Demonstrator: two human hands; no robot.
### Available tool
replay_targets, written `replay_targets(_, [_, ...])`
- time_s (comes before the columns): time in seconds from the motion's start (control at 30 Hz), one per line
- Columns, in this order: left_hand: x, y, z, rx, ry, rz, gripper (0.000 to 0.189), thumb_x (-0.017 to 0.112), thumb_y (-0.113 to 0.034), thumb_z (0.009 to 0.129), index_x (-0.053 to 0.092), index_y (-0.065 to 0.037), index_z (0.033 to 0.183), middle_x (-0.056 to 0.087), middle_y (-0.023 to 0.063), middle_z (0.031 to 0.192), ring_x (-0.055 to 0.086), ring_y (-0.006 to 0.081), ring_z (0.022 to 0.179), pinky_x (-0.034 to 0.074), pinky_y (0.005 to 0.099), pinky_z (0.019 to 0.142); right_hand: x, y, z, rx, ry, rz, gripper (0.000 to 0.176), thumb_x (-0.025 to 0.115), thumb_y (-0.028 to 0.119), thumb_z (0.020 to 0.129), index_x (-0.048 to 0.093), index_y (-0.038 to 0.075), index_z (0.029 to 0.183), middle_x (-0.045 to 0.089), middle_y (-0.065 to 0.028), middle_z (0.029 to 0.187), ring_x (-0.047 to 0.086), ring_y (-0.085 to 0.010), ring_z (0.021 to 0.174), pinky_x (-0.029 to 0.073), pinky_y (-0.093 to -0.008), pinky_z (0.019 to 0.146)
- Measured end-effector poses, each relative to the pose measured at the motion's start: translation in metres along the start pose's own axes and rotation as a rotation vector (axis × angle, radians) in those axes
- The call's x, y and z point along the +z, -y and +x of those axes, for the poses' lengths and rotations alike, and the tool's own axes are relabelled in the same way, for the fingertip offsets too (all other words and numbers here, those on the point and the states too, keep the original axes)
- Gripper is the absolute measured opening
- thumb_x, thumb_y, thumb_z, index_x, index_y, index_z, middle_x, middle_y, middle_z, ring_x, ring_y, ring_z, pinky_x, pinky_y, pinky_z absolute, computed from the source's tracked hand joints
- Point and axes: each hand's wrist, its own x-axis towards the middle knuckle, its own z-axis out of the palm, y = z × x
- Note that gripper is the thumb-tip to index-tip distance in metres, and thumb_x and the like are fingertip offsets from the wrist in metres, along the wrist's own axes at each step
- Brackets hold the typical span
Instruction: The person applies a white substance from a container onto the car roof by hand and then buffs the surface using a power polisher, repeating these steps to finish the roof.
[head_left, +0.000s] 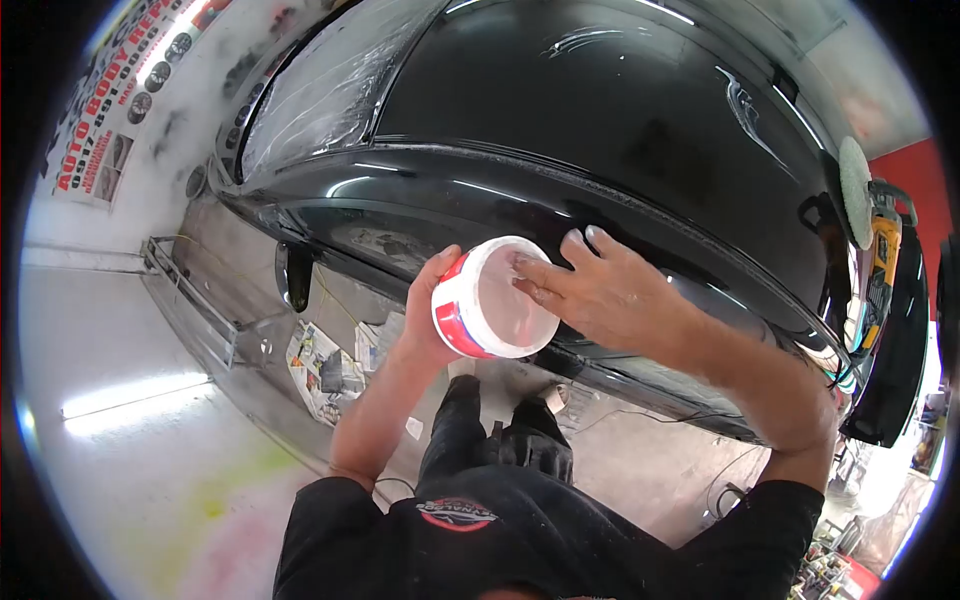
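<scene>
My left hand [430, 310] is wrapped round the side of a white and red plastic tub [462, 310], tilted so that its mouth faces up and to the right. A pale paste or film coats the tub's inside [500, 295]. My right hand [605, 290] reaches in over the rim, some fingers inside the tub and the others spread apart above it. Whitish smears show on its fingers. Just beyond both hands lies the glossy black car roof [600, 110], with white streaks [745, 110] on it.
A yellow and black polisher [882, 250] with a pale round pad stands at the right end of the car. Plastic film covers the windshield [330, 90]. Newspapers [322, 372] and cables lie on the floor. A metal rack [195, 290] is by the left wall.
</scene>
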Motion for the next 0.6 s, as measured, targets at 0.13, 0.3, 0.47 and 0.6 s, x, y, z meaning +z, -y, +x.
replay_targets(0.13, [-0.010,-0.006,0.001,0.149,0.098,0.152,0.061,0.048,-0.048,0.101,0.055,-0.001,0.138,0.066,0.0178,0.131,0.066,0.0324,0.118,0.055,0.0465,0.100,0.004,0.022,-0.003,0.138,0.006,0.505,0.047,0.073,0.008,0.090,0.065,0.004,0.136,0.061,-0.0147,0.142,0.066,-0.0275,0.116,0.056,-0.0436,0.098])
replay_targets(0.3, [-0.004,-0.008,-0.004,0.262,-0.068,0.300,0.060,0.046,-0.049,0.102,0.053,-0.004,0.140,0.064,0.0172,0.133,0.065,0.0331,0.120,0.055,0.0482,0.099,0.009,0.017,-0.016,0.292,-0.169,1.544,0.053,0.064,0.000,0.085,0.061,-0.001,0.138,0.059,-0.0156,0.147,0.067,-0.0239,0.112,0.055,-0.0394,0.097])
replay_targets(0.47, [-0.027,-0.003,-0.033,0.242,-0.114,0.260,0.073,0.039,-0.058,0.100,0.053,-0.003,0.145,0.059,0.0192,0.142,0.059,0.0375,0.129,0.049,0.0552,0.107,0.011,-0.088,-0.065,0.723,-0.785,1.289,0.050,0.069,0.010,0.093,0.060,0.001,0.141,0.066,-0.0105,0.136,0.064,-0.0143,0.106,0.053,-0.0327,0.096])
replay_targets(0.6, [-0.056,0.018,-0.076,0.316,-0.355,0.340,0.076,0.040,-0.063,0.097,0.055,-0.004,0.142,0.061,0.0169,0.138,0.060,0.0358,0.127,0.050,0.0543,0.105,0.054,-0.260,-0.092,1.190,-0.763,0.235,0.074,0.054,0.055,0.101,0.057,-0.008,0.138,0.060,-0.0338,0.134,0.061,-0.0449,0.123,0.048,-0.0459,0.105])
